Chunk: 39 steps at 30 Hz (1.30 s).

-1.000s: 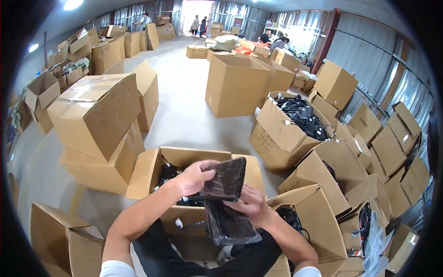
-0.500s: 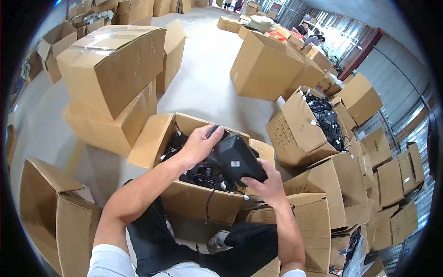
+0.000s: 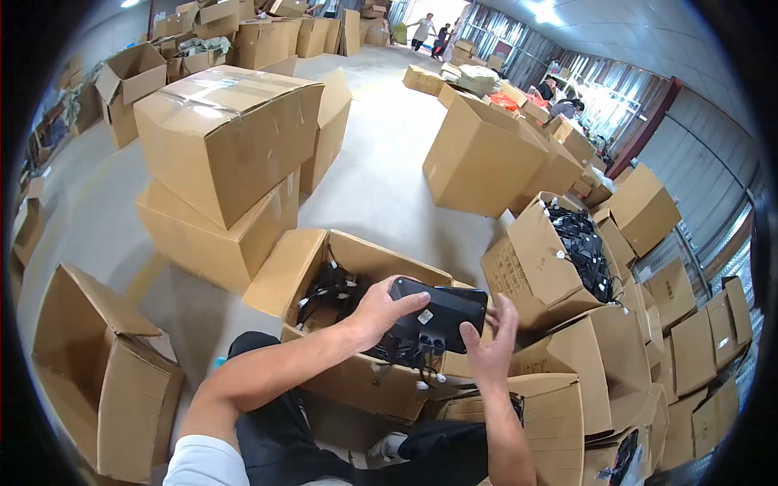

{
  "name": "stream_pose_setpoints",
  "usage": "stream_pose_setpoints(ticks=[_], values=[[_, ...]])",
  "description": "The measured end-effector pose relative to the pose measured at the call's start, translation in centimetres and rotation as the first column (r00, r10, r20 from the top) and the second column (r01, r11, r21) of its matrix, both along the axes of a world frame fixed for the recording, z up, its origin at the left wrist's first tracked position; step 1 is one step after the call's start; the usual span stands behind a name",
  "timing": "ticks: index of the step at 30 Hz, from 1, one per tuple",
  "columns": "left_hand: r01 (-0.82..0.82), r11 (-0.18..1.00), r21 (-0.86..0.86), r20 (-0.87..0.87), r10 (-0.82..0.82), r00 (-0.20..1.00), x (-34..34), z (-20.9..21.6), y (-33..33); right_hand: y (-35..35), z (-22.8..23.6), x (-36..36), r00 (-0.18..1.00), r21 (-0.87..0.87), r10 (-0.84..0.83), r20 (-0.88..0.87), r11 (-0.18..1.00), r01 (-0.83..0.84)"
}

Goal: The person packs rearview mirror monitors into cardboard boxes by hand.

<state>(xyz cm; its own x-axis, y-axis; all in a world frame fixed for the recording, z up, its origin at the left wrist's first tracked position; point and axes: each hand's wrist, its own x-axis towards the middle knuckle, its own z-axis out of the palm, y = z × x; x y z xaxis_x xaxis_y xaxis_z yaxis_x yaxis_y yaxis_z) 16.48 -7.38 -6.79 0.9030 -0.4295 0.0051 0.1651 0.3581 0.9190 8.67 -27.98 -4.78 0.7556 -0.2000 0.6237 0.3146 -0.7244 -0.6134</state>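
A flat black plastic device [image 3: 444, 314] with rounded corners, a small pale sticker and round dark fittings along its near edge is held over an open carton [image 3: 356, 385]. My left hand [image 3: 381, 313] grips its left end, thumb lying across the upper face. At the right end, my right hand [image 3: 491, 340] is spread, its thumb against or just over the device and its fingers apart beyond the edge. Black cables with white connectors [image 3: 331, 287] lie inside the carton beneath, partly covered by my left forearm and the device.
Right of the carton stands another box [image 3: 519, 263] full of black cabled parts [image 3: 579, 243]. Stacked cartons [image 3: 227, 146] rise at the left, with an open carton [image 3: 121, 389] nearer me. More boxes [image 3: 478, 154] line the right; people [image 3: 423, 32] are far back.
The device has turned from steeply tilted to nearly level, showing another face. My left hand now has its thumb on top, and my right hand's fingers have spread. The view has tilted up.
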Motion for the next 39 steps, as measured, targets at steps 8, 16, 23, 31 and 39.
stream_pose_setpoints(ticks=[8,16,23,31,39], values=[[-0.098,0.983,-0.153,-0.452,0.019,0.892,-1.9,-1.2,-2.3,1.5,-1.0,0.2,1.000,0.282,0.003,-0.013,0.959,0.000],[0.036,0.965,-0.259,-0.512,-0.169,0.842,-2.4,-3.5,-2.9,-0.6,-2.0,0.9,0.994,0.406,-0.085,-0.074,0.907,0.108],[0.029,0.947,-0.321,-0.584,-0.222,0.781,-2.4,-1.5,-2.3,-0.7,-1.9,1.0,0.995,0.431,-0.071,-0.074,0.897,0.096],[0.045,0.929,-0.366,-0.530,-0.248,0.811,-3.7,-3.4,-1.6,-1.3,-3.4,0.7,0.987,0.436,-0.066,-0.149,0.891,0.125],[0.454,0.824,0.340,-0.022,-0.475,0.880,-2.0,0.8,-0.8,-2.8,-2.2,2.9,0.953,0.483,0.219,-0.209,0.871,-0.094]])
